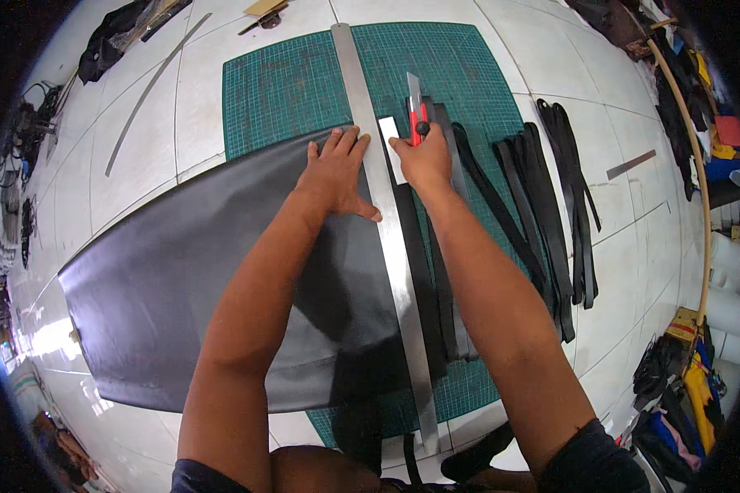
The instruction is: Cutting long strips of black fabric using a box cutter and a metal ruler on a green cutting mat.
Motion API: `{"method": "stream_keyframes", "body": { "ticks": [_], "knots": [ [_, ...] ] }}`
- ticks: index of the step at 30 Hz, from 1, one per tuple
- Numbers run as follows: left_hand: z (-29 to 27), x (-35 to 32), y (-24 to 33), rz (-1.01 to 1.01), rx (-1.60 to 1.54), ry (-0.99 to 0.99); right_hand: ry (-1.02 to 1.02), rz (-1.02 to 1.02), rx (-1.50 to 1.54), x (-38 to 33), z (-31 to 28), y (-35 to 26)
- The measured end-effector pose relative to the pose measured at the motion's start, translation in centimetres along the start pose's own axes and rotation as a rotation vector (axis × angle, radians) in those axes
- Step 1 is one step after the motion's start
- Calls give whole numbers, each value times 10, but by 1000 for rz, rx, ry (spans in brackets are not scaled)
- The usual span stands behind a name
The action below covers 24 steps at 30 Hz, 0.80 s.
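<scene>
Black leather sheet (pixel 181 287) lies spread over the green cutting mat (pixel 288 82) and the white tiled floor (pixel 140 131), pinned near its upper right edge by the left hand (pixel 337 172) — fingers splayed flat, palm down, thumb touching the long steel ruler (pixel 386 230). The right hand (pixel 423 160) is closed around a red utility knife (pixel 418 111), its blade pointing away from the person, just right of the ruler. The ruler runs from the mat's far edge down toward the person along the sheet's right edge. Cut black strips (pixel 551 222) lie to the right — some against the ruler, others fanned over the mat and the tiles.
</scene>
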<state>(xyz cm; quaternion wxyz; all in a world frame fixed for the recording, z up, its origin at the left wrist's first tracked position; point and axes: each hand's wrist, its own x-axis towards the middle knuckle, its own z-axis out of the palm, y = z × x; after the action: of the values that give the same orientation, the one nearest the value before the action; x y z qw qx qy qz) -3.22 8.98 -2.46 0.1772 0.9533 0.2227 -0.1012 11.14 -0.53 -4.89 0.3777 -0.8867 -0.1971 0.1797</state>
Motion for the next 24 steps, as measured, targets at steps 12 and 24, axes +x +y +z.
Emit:
{"method": "stream_keyframes", "body": {
  "ticks": [12, 24],
  "knots": [
    [1, -1, -3, 40, 4, 15, 32, -17, 33, -6, 3, 3],
    [-1, -1, 0, 41, 19, 54, 36, 48, -45, -12, -5, -11]
  ]
}}
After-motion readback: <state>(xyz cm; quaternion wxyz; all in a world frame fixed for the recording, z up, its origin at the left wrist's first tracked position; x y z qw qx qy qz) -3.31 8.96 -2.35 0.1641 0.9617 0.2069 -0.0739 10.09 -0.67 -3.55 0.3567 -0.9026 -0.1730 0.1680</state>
